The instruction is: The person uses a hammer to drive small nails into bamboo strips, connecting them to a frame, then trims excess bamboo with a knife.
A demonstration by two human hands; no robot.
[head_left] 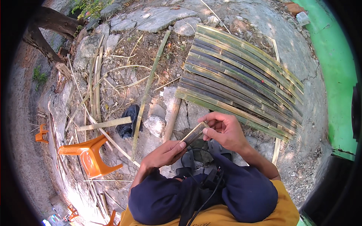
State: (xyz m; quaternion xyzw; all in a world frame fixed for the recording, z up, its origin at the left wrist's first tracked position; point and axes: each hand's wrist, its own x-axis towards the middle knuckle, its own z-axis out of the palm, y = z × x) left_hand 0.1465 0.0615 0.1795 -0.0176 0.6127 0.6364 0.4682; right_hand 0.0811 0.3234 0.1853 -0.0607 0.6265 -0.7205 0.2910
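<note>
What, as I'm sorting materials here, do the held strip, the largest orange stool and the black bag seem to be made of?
Held strip: probably bamboo, unpolished; dark face, pale cut edge.
Largest orange stool: likely moulded plastic, smooth; bright glossy highlights.
Black bag: perhaps thin plastic, slightly shiny; soft crumpled folds.
</note>
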